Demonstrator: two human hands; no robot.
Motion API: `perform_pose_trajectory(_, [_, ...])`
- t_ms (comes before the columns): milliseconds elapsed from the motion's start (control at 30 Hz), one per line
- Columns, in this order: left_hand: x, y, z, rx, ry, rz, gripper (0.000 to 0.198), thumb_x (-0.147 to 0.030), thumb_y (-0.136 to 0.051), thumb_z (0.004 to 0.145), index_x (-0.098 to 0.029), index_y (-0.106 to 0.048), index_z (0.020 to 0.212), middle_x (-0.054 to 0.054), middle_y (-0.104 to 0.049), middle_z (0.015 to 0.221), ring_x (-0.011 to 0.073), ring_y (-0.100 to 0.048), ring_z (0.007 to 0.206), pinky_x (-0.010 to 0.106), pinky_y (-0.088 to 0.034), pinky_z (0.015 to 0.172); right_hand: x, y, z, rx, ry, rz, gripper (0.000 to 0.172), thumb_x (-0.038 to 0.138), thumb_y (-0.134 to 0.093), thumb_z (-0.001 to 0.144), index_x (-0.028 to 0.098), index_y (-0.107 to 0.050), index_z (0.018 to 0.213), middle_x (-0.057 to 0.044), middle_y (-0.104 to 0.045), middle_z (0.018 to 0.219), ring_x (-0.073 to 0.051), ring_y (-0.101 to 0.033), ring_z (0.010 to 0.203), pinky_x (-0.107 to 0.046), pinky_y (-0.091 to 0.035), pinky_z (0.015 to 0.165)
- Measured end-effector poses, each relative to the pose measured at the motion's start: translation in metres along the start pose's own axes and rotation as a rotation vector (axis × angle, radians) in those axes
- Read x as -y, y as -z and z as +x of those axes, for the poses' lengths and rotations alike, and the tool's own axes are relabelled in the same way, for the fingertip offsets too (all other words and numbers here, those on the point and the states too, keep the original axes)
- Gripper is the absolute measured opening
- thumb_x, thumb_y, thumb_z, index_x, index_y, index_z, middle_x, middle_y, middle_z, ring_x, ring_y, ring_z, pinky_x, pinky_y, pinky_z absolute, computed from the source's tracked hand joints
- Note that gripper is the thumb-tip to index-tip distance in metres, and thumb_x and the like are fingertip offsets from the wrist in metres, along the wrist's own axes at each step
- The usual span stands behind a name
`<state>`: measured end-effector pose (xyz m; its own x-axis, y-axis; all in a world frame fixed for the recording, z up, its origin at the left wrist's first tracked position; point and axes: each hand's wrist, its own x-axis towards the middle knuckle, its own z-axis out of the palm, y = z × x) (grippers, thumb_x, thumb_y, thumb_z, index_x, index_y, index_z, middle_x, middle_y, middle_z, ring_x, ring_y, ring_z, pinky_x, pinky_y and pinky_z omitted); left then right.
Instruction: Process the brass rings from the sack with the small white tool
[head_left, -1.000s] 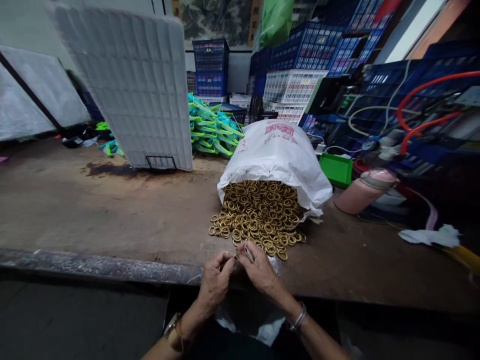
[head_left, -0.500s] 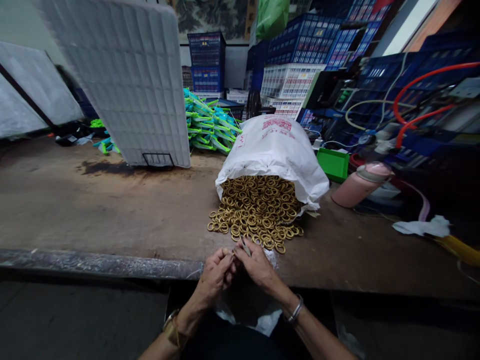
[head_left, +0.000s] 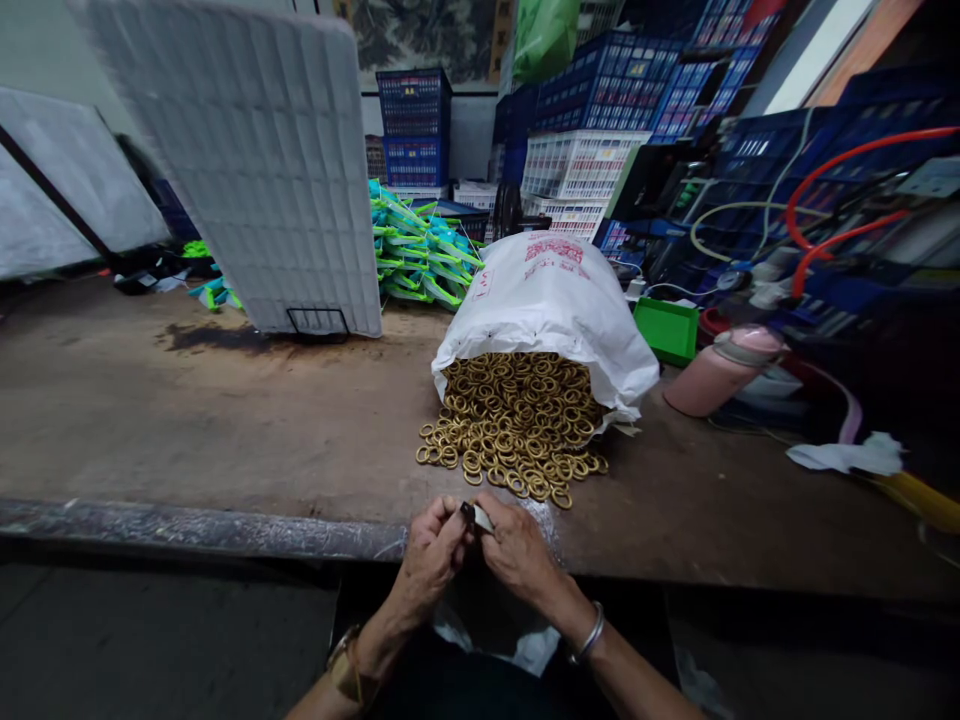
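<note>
My left hand [head_left: 431, 555] and my right hand [head_left: 517, 550] meet at the near edge of the table, fingers pinched together. Between the fingertips sits a small dark and silvery piece [head_left: 477, 517]; its exact shape is too small to make out. Just beyond my hands lies a heap of brass-coloured rings [head_left: 517, 425], spilling from the open mouth of a white woven sack [head_left: 547, 300] with red print that lies on its side. Below my hands a clear plastic bag [head_left: 525, 640] hangs off the table edge.
Brown worn table [head_left: 187, 420] with a plastic-wrapped front edge [head_left: 187, 525]. White gridded panel [head_left: 247, 170] leans at back left. Stack of green and blue items [head_left: 420, 255], green bin [head_left: 669, 330], pink flask [head_left: 720, 370], blue and white crates [head_left: 592, 130], hoses and machinery at right.
Both hands drew slightly back toward me from the ring heap, and the small piece between the fingertips has turned. The view shifted a little.
</note>
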<state>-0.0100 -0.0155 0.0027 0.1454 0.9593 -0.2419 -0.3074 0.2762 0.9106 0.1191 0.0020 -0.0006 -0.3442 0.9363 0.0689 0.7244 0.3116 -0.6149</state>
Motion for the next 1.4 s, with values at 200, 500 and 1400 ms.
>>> perform_pose_trajectory(200, [0.01,0.004,0.004,0.001,-0.067,0.061,0.035,-0.05,-0.056,0.07,-0.018,-0.042,0.066,-0.007,-0.041,0.052,0.0032,-0.029,0.039,0.017,-0.021,0.039,0.0,0.001,0.001,0.051,0.019,-0.054,0.025,0.005,-0.036,0.061,0.019,-0.047,0.077,0.001,-0.053,0.061,-0.012,-0.043,0.054,-0.023,-0.024,0.054])
perform_pose_trajectory(500, [-0.003,0.0,-0.013,0.123,0.042,0.06,0.034,-0.05,-0.055,0.072,-0.017,-0.044,0.068,-0.005,-0.046,0.054,0.0031,-0.031,0.038,0.017,-0.02,0.037,-0.018,-0.001,0.012,0.011,-0.188,-0.232,0.024,0.005,-0.038,0.069,0.018,-0.049,0.084,-0.002,-0.059,0.066,-0.013,-0.048,0.056,-0.025,-0.02,0.052])
perform_pose_trajectory(1400, [0.005,0.013,0.012,-0.141,0.076,-0.286,0.034,-0.041,-0.067,0.064,-0.017,-0.052,0.081,-0.004,-0.052,0.06,0.0068,-0.047,0.047,0.014,-0.029,0.036,-0.005,0.001,0.048,-0.191,-0.231,0.382,0.012,0.03,-0.04,0.08,0.02,-0.043,0.073,0.005,-0.047,0.057,-0.011,-0.044,0.051,-0.021,-0.031,0.051])
